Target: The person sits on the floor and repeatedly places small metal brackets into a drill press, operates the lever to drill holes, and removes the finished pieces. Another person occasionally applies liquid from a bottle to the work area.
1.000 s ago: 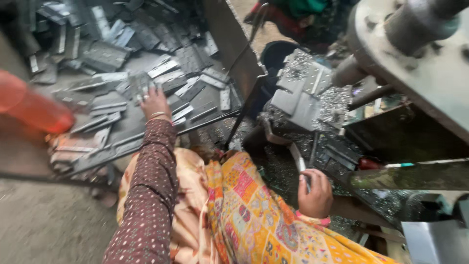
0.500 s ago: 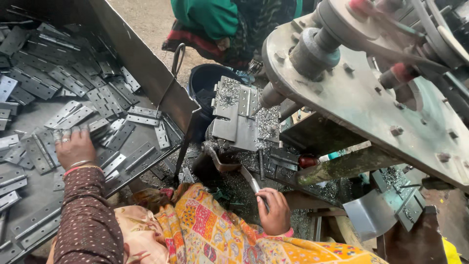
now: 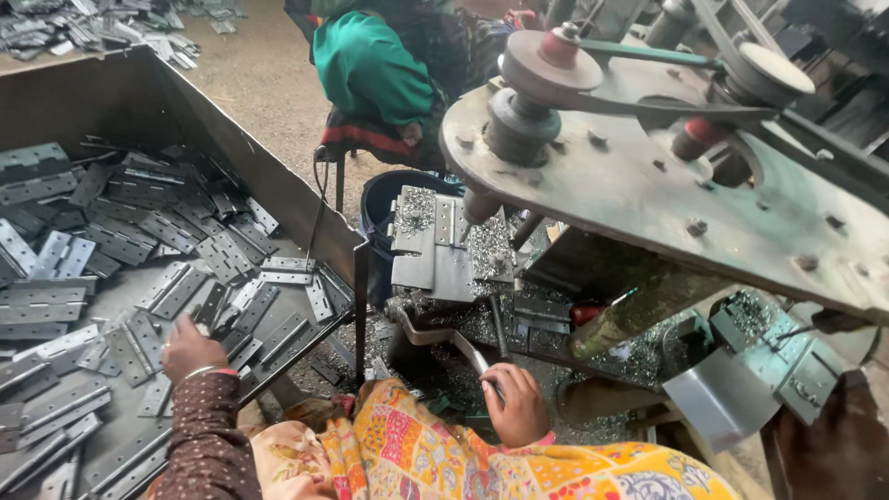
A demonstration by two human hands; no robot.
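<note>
The left hand (image 3: 190,347) has its fingers curled down onto a flat grey metal hinge (image 3: 218,319) in the heap, grasping it; the hinge lies among other dull, hole-punched hinges in the big sheet-metal tray (image 3: 139,102). The wrist wears a thin bangle above a dark dotted sleeve. The right hand (image 3: 512,403) is clenched around a slim metal lever (image 3: 472,352) below the shaving-strewn machine bed (image 3: 444,245), under a heavy round steel plate (image 3: 648,199).

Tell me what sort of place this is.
Most likely a small metalworking workshop that makes hinges: a bin heaped with grey metal hinges, a belt-driven machine strewn with metal shavings, and another person seated nearby.
</note>
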